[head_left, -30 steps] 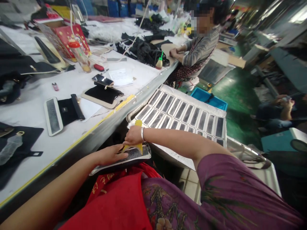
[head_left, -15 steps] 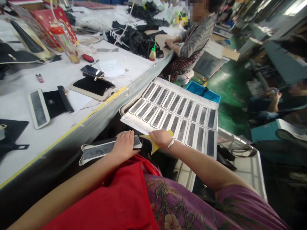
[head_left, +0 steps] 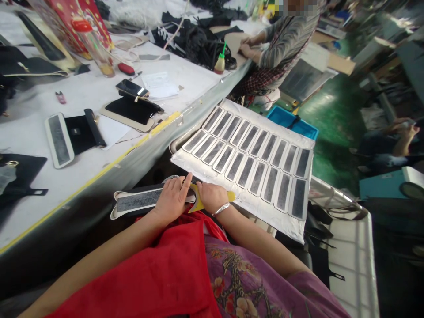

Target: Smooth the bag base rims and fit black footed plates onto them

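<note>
My left hand (head_left: 172,197) lies over the right end of a long bag piece (head_left: 137,201), dark textured on top with a cream rim and black material under it. Its fingers press down on the piece and grip it at the far edge. In my right hand (head_left: 212,197) is a yellow flat tool (head_left: 196,202) with a curved, notched end. That notched end meets the right end of the bag piece, close to my left fingers. The tool's other tip sticks out beside my wrist, and its middle is hidden under my palm.
A silvery board (head_left: 185,160) with rows of dark, cream-rimmed strips lies ahead to the right, over a white crate (head_left: 359,247). On the left, the worktable (head_left: 26,128) carries bag parts, a phone (head_left: 132,88) and a bottle (head_left: 92,48). A co-worker (head_left: 288,44) is at its far side.
My right hand has moved left with the yellow tool, whose notched end now sits against the end of the bag piece. My left index finger has lifted apart from the others.
</note>
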The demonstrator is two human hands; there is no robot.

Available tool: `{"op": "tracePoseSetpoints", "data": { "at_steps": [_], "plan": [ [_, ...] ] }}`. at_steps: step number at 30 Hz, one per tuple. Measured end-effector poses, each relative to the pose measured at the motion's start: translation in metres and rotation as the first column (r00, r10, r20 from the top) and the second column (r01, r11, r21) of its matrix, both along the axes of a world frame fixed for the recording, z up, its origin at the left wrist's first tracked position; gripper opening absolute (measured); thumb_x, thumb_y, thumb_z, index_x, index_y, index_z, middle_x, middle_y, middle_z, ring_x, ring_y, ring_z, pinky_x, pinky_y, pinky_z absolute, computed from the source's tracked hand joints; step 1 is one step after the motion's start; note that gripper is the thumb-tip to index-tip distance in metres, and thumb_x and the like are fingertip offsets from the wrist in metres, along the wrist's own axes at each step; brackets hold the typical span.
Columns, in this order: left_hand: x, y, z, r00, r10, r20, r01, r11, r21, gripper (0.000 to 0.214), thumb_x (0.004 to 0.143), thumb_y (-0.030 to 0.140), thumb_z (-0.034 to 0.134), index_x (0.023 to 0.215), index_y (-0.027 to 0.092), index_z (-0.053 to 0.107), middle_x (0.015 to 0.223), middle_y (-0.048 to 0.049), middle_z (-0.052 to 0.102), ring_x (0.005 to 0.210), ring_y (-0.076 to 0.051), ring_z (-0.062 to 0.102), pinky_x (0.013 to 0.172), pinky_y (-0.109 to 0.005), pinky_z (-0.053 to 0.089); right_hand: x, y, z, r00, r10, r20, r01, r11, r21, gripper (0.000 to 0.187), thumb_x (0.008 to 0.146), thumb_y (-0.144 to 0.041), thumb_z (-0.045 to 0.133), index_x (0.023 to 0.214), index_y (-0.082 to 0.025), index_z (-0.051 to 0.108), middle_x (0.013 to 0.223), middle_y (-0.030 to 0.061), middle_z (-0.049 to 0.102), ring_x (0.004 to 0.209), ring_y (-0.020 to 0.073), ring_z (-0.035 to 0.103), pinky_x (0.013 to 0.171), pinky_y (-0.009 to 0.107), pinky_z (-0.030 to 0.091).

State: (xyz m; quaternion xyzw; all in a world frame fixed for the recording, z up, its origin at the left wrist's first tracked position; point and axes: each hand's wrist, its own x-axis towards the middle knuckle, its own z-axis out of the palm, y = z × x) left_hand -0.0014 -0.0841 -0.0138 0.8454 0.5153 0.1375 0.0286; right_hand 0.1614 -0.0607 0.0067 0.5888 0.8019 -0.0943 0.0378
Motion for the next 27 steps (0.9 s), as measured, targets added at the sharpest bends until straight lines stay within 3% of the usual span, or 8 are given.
{"op": "tracePoseSetpoints", "data": {
  "at_steps": [7, 13, 20, 27],
  "plan": [
    [-0.005, 0.004, 0.001, 0.999, -0.023, 0.026, 0.023, 1.000, 0.007, 0.081, 0.080, 0.028, 0.052, 0.144, 0.011, 0.006, 0.123, -0.0212, 0.045, 0.114, -0.034, 0.042, 0.093, -0.049, 0.033, -0.014, 0.007, 0.004, 0.993, -0.114, -0.011, 0.114, 0.993, -0.010, 0.052, 0.096, -0.040, 0.018, 0.082, -0.016, 0.063, 0.079, 0.0102, 0.069, 0.074, 0.0237, 0.067, 0.060, 0.031, 0.048],
    [-0.010, 0.004, 0.000, 0.997, -0.038, 0.061, 0.038, 0.999, 0.007, 0.079, 0.080, 0.019, 0.048, 0.145, 0.013, 0.004, 0.120, -0.0195, 0.046, 0.111, -0.033, 0.044, 0.091, -0.046, 0.034, -0.020, 0.004, -0.001, 0.987, -0.160, -0.032, 0.159, 0.987, -0.015, 0.051, 0.096, -0.039, 0.019, 0.086, -0.016, 0.063, 0.082, 0.0091, 0.069, 0.076, 0.0228, 0.067, 0.065, 0.032, 0.049],
    [-0.024, 0.010, 0.006, 0.977, -0.176, 0.116, 0.191, 0.972, -0.135, 0.119, 0.058, 0.058, 0.071, 0.144, 0.014, 0.002, 0.121, -0.0178, 0.046, 0.109, -0.036, 0.046, 0.091, -0.047, 0.037, -0.025, 0.003, -0.002, 0.986, -0.166, -0.009, 0.166, 0.986, 0.006, 0.052, 0.096, -0.040, 0.016, 0.088, -0.017, 0.062, 0.085, 0.0083, 0.069, 0.077, 0.0228, 0.066, 0.064, 0.032, 0.047],
    [-0.028, 0.010, 0.003, 0.977, -0.119, 0.177, 0.146, 0.979, -0.143, 0.115, 0.062, 0.056, 0.069, 0.144, 0.015, -0.001, 0.121, -0.0171, 0.051, 0.110, -0.034, 0.049, 0.092, -0.046, 0.038, -0.029, 0.005, -0.001, 0.997, -0.078, 0.026, 0.079, 0.997, -0.022, 0.054, 0.097, -0.040, 0.011, 0.100, -0.019, 0.061, 0.092, 0.0093, 0.067, 0.085, 0.0213, 0.063, 0.069, 0.031, 0.046]
  ]
}}
